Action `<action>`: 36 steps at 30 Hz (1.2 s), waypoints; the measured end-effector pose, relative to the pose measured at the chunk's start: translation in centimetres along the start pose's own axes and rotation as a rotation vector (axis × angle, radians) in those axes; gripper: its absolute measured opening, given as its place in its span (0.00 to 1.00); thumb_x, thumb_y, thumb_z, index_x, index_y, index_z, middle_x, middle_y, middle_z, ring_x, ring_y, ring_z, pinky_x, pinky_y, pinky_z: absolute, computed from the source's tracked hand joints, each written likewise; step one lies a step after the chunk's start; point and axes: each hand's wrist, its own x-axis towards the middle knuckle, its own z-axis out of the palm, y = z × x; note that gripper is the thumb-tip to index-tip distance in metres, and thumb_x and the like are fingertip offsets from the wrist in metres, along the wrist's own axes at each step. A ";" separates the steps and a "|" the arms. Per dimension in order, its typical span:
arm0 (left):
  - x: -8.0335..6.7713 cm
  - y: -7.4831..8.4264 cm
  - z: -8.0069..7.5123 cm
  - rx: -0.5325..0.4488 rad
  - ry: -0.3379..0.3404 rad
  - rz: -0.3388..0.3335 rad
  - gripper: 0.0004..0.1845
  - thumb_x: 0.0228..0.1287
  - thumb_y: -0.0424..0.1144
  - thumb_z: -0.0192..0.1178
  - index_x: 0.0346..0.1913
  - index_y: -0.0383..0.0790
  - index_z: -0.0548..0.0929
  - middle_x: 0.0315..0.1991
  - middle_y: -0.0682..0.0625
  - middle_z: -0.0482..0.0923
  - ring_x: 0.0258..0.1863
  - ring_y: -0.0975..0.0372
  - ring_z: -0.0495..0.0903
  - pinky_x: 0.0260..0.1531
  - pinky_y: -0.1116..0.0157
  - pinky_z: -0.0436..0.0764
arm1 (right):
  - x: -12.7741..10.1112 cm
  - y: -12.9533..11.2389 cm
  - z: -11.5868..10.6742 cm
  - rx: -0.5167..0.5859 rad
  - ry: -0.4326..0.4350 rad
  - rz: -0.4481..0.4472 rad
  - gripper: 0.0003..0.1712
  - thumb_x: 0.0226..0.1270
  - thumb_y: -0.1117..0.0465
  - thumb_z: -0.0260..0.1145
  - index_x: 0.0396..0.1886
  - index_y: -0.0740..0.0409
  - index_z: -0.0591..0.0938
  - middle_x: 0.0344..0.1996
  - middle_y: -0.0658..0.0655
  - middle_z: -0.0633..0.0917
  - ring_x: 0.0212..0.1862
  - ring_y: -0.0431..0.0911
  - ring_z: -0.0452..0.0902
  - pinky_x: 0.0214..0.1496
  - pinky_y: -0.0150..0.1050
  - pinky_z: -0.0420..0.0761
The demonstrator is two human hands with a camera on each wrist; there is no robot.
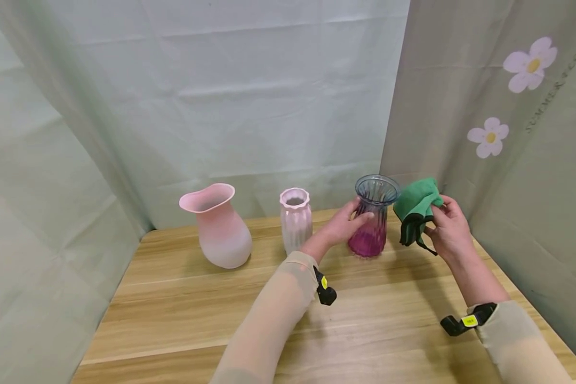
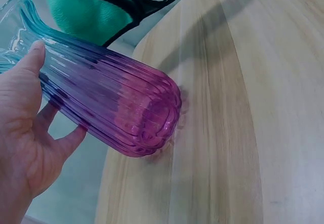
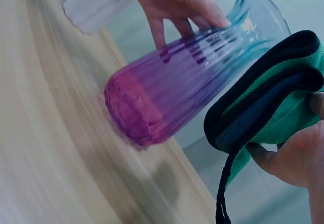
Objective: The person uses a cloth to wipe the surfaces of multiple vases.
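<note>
A ribbed glass vase (image 1: 372,218), blue at the flared rim and magenta at the base, stands on the wooden table (image 1: 211,314) near the back right. My left hand (image 1: 348,224) wraps round its middle, thumb and fingers curled on the glass (image 2: 101,102). My right hand (image 1: 448,226) holds a folded green cloth (image 1: 415,205) with black edging just right of the vase's rim, close to it. In the right wrist view the cloth (image 3: 273,107) sits beside the vase (image 3: 177,87), with a black loop hanging down.
A pink wide-mouthed vase (image 1: 218,226) and a pale pink ribbed vase (image 1: 295,218) stand left of the glass one along the back of the table. Pale green curtains close in the back and both sides; the right one carries flower prints (image 1: 530,63).
</note>
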 end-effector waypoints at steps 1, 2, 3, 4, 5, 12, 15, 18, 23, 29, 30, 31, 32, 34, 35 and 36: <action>-0.1 0.0 0.0 -0.005 0.001 -0.002 0.43 0.76 0.60 0.54 0.83 0.45 0.51 0.81 0.45 0.51 0.79 0.52 0.53 0.75 0.52 0.57 | -0.1 0.0 -0.2 -0.005 0.004 0.004 0.06 0.77 0.64 0.62 0.48 0.50 0.76 0.42 0.46 0.82 0.45 0.40 0.79 0.51 0.49 0.68; -0.1 0.1 0.0 -0.008 0.005 -0.003 0.43 0.76 0.60 0.55 0.83 0.44 0.51 0.81 0.44 0.52 0.78 0.52 0.54 0.75 0.52 0.58 | -0.2 0.0 -0.4 -0.017 0.007 0.007 0.06 0.77 0.63 0.62 0.48 0.49 0.76 0.43 0.45 0.82 0.45 0.39 0.79 0.51 0.49 0.67; -0.2 0.1 0.1 -0.015 0.009 -0.002 0.43 0.75 0.59 0.56 0.83 0.45 0.51 0.81 0.45 0.53 0.78 0.52 0.55 0.74 0.52 0.58 | -0.3 0.0 -0.6 -0.016 0.008 0.010 0.06 0.77 0.64 0.62 0.48 0.49 0.76 0.43 0.45 0.82 0.45 0.39 0.79 0.51 0.49 0.67; -0.2 0.2 0.2 -0.026 0.022 0.004 0.43 0.75 0.58 0.58 0.83 0.45 0.53 0.80 0.45 0.56 0.78 0.53 0.56 0.74 0.52 0.59 | -0.3 0.0 -0.7 -0.021 0.010 0.012 0.06 0.77 0.64 0.62 0.47 0.49 0.76 0.43 0.45 0.82 0.44 0.39 0.79 0.51 0.49 0.68; -0.2 0.3 0.4 -0.036 0.041 0.009 0.43 0.73 0.56 0.60 0.82 0.45 0.54 0.79 0.44 0.59 0.77 0.52 0.59 0.74 0.51 0.60 | -0.4 0.1 -0.8 -0.019 0.009 0.013 0.06 0.77 0.64 0.62 0.47 0.49 0.76 0.43 0.45 0.82 0.44 0.39 0.79 0.50 0.48 0.69; -0.2 2.0 3.1 0.036 0.341 -0.083 0.51 0.59 0.61 0.72 0.78 0.43 0.59 0.70 0.45 0.65 0.69 0.55 0.68 0.67 0.54 0.71 | -0.6 0.5 -1.2 0.005 0.012 0.020 0.06 0.77 0.64 0.63 0.47 0.50 0.76 0.40 0.46 0.83 0.42 0.39 0.80 0.45 0.44 0.74; -0.2 2.8 4.0 0.063 0.441 -0.150 0.52 0.55 0.62 0.74 0.76 0.44 0.61 0.67 0.48 0.67 0.65 0.56 0.70 0.63 0.56 0.75 | -0.6 0.7 -1.2 0.033 0.008 0.019 0.06 0.77 0.66 0.62 0.46 0.50 0.77 0.39 0.46 0.84 0.41 0.40 0.81 0.46 0.44 0.74; -0.2 3.2 4.4 0.082 0.504 -0.191 0.49 0.54 0.61 0.76 0.73 0.46 0.63 0.64 0.50 0.69 0.62 0.58 0.70 0.59 0.57 0.76 | -0.6 0.9 -1.2 0.048 0.002 0.013 0.06 0.77 0.66 0.62 0.46 0.50 0.78 0.39 0.46 0.85 0.39 0.40 0.81 0.46 0.43 0.75; -0.1 3.4 4.4 0.108 0.540 -0.216 0.45 0.54 0.60 0.76 0.69 0.45 0.66 0.60 0.50 0.71 0.60 0.58 0.72 0.57 0.58 0.77 | -0.6 1.1 -1.3 0.018 -0.012 0.009 0.07 0.77 0.65 0.61 0.49 0.50 0.76 0.41 0.45 0.84 0.41 0.40 0.80 0.46 0.42 0.76; -0.2 3.1 3.9 0.081 0.514 -0.175 0.43 0.56 0.58 0.76 0.67 0.44 0.69 0.60 0.49 0.74 0.60 0.57 0.75 0.58 0.57 0.78 | -0.7 1.1 -1.4 -0.014 -0.009 0.022 0.12 0.77 0.64 0.62 0.55 0.49 0.75 0.44 0.45 0.83 0.46 0.39 0.80 0.48 0.43 0.74; -0.2 3.0 3.8 0.070 0.502 -0.163 0.42 0.56 0.58 0.76 0.67 0.44 0.69 0.60 0.49 0.74 0.59 0.57 0.75 0.58 0.56 0.78 | -0.7 1.1 -1.4 -0.016 -0.007 0.025 0.13 0.77 0.64 0.62 0.57 0.49 0.75 0.45 0.44 0.83 0.46 0.39 0.79 0.50 0.45 0.72; -0.2 2.9 3.7 0.058 0.486 -0.148 0.40 0.57 0.57 0.76 0.67 0.43 0.69 0.59 0.49 0.75 0.59 0.57 0.76 0.58 0.56 0.78 | -0.7 1.1 -1.4 -0.021 -0.004 0.027 0.14 0.77 0.63 0.62 0.58 0.48 0.75 0.46 0.44 0.82 0.47 0.38 0.79 0.52 0.48 0.70; -0.2 2.8 3.5 0.040 0.467 -0.131 0.39 0.58 0.55 0.75 0.66 0.43 0.70 0.59 0.49 0.75 0.59 0.57 0.76 0.58 0.56 0.78 | -0.7 1.2 -1.4 -0.025 -0.001 0.029 0.15 0.77 0.63 0.62 0.59 0.48 0.74 0.47 0.43 0.82 0.47 0.38 0.79 0.54 0.51 0.67; -0.2 2.6 3.2 0.007 0.425 -0.099 0.36 0.60 0.53 0.75 0.65 0.42 0.71 0.59 0.48 0.76 0.59 0.57 0.77 0.59 0.56 0.78 | -0.7 1.2 -1.4 -0.029 0.004 0.032 0.14 0.77 0.63 0.62 0.59 0.48 0.75 0.47 0.43 0.82 0.47 0.37 0.78 0.58 0.56 0.61; -0.3 2.5 3.0 -0.008 0.399 -0.088 0.35 0.61 0.52 0.74 0.65 0.42 0.71 0.60 0.48 0.76 0.60 0.57 0.77 0.60 0.57 0.77 | -0.7 1.2 -1.5 -0.030 0.006 0.034 0.14 0.77 0.62 0.62 0.58 0.48 0.75 0.47 0.42 0.82 0.47 0.37 0.78 0.59 0.58 0.58; -0.3 2.4 2.8 -0.020 0.372 -0.077 0.35 0.62 0.51 0.73 0.66 0.42 0.71 0.61 0.48 0.76 0.61 0.57 0.77 0.62 0.57 0.76 | -0.7 1.2 -1.5 -0.029 0.008 0.036 0.13 0.77 0.62 0.62 0.57 0.47 0.75 0.47 0.42 0.82 0.47 0.37 0.78 0.61 0.60 0.56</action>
